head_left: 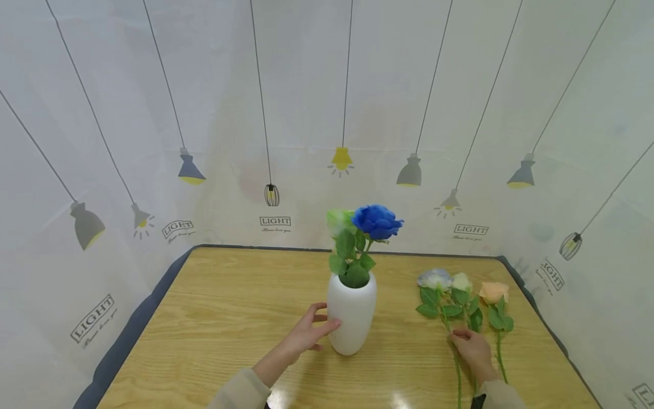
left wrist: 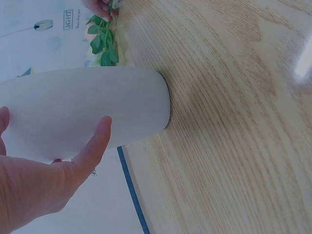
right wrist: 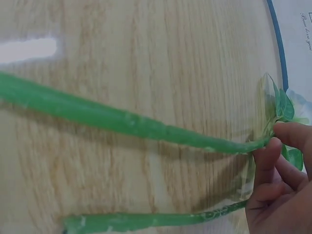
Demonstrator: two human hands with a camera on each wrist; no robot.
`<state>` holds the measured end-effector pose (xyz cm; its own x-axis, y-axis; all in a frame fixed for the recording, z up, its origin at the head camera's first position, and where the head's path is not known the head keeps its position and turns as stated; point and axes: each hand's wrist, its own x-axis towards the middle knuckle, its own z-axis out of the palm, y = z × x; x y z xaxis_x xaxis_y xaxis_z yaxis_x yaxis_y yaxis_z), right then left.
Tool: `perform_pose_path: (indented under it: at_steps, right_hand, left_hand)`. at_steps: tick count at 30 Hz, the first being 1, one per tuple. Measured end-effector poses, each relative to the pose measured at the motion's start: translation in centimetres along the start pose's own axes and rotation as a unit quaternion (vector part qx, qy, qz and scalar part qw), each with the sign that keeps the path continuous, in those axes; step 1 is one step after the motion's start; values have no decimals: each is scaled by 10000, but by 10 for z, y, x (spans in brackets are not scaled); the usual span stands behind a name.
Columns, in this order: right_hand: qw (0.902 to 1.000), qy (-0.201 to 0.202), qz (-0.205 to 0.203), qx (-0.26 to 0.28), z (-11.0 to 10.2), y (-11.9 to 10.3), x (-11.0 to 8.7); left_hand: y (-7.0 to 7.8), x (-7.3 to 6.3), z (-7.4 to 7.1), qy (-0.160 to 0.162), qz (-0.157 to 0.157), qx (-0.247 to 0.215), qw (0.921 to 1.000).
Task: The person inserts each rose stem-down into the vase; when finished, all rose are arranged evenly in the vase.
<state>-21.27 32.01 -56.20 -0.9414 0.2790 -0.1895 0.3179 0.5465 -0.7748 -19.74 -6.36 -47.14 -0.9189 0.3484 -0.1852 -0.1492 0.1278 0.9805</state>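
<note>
A white vase [head_left: 351, 318] stands upright on the table, holding a blue rose [head_left: 378, 221] and a pale green flower [head_left: 339, 221] with leaves at its mouth. My left hand [head_left: 306, 335] holds the vase from its left side, thumb across the front; the far fingers are partly hidden in the left wrist view. To the right, my right hand [head_left: 474, 351] pinches the green stem [right wrist: 146, 127] of a pale lavender-white flower [head_left: 435, 279] between thumb and fingertip. Beside it lie a cream rose [head_left: 461, 282], its lower stem [right wrist: 146, 222] passing under the hand, and a peach rose [head_left: 494, 292].
The wooden table [head_left: 245, 301] has a dark blue edge [head_left: 163, 284] along its back and sides. A pale wall covering [head_left: 301, 102] printed with hanging lamps encloses it on the back and both sides.
</note>
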Motion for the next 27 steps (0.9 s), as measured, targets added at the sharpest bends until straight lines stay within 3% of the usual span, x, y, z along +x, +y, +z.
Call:
perform_pose_path:
  at_steps: [13, 22, 27]
  right_hand:
    - [9990, -299, 162, 300, -1, -4, -3]
    - [9943, -577, -34, 891, -1, -15, -11]
    - [9906, -714, -270, 1137, 3, -28, -15]
  left_hand:
    - [-18, 12, -3, 4, -52, 27, 10000]
    - [10, -8, 1, 7, -2, 64, 10000]
    - [0, 0, 0, 13, -34, 34, 10000]
